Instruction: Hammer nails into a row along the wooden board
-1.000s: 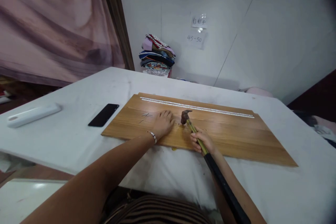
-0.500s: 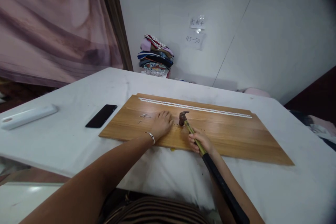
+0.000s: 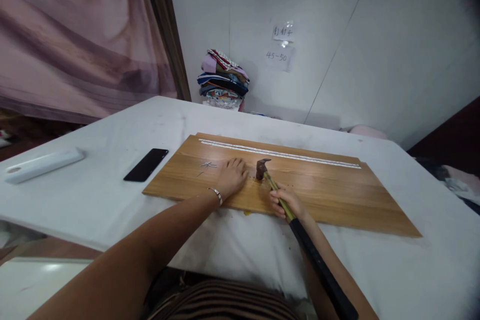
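My left hand [image 3: 232, 177] lies flat on a wooden board [image 3: 337, 195], fingers stretched toward its far edge. Just left of it is a small pile of nails [image 3: 207, 164], with a single nail [image 3: 200, 174] nearer me. My right hand [image 3: 285, 201] is wrapped round the yellow upper shaft of a claw hammer [image 3: 308, 247], close below its rusty head. The head is at the board's surface, right of my left hand, claw pointing right. Small dark marks dot the wood between my left hand and the hammer head.
White strips with markings [image 3: 277, 153] run along the board's far side. On the white table [image 3: 150, 115], a black phone [image 3: 146, 165] and a long white object [image 3: 45, 165] lie to the left. Folded cloths [image 3: 224, 80] are stacked behind the table, against the wall.
Almost nothing differs. The whole view has shifted very slightly; both hands, the hammer and the nails keep their places on the board.
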Tool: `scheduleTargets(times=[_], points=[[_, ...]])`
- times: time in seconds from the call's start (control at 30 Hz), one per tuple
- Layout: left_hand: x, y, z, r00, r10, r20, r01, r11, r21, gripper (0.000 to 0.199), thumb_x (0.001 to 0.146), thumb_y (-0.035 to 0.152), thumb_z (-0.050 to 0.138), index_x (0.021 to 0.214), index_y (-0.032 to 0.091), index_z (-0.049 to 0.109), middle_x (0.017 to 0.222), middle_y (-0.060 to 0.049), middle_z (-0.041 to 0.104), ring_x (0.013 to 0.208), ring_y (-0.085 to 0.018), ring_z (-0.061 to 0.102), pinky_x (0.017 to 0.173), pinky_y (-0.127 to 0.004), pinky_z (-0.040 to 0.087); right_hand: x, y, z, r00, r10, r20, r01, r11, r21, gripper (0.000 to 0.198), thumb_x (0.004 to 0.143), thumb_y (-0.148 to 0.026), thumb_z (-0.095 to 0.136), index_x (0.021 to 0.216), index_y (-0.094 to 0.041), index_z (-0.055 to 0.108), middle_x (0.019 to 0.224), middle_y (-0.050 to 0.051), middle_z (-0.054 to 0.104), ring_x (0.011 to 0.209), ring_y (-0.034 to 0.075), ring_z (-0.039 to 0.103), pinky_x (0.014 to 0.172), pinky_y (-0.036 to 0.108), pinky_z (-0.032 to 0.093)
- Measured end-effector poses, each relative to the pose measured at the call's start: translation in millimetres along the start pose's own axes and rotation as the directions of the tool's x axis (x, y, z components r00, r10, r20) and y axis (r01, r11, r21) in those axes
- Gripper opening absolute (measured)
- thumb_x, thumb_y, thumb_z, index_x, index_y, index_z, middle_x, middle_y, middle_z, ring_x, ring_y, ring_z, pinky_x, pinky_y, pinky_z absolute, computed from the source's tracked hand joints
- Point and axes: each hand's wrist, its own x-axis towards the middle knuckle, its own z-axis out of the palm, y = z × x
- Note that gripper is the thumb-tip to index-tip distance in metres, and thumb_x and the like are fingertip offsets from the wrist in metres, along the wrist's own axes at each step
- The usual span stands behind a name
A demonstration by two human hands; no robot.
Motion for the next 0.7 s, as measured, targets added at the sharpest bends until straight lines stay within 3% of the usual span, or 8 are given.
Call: scheduleTargets(times=[0.4, 0.7], points=[[0.2, 0.7, -0.6, 1.000, -0.013, 0.006, 0.013, 1.000, -0.012, 0.030, 0.102, 0.030, 0.048, 0.125, 0.021, 0.065, 0.144, -0.013, 0.063, 0.138, -0.029, 0.052, 0.116, -0.047, 0.039, 0.3, 0.7, 0.8, 1.000, -0.009, 0.029, 0.009, 1.000, 0.009, 0.049, 0.071, -0.036, 0.076, 0.110, -0.026, 0.049, 0.059, -0.015, 0.050, 0.032, 0.005, 0.036, 0.028, 0.015, 0.027], [-0.2, 1.2, -0.4, 0.999, -0.022, 0.029, 0.022, 1.000, 0.014, 0.032, 0.103, 0.030, 0.045, 0.127, 0.020, 0.063, 0.148, -0.014, 0.061, 0.141, -0.030, 0.049, 0.117, -0.047, 0.037, 0.0, 2.0, -0.8, 0.999, -0.017, 0.029, 0.017, 1.000, 0.015, 0.059, 0.074, -0.036, 0.075, 0.126, -0.026, 0.049, 0.059, -0.015, 0.049, 0.032, 0.005, 0.036, 0.030, 0.016, 0.025]])
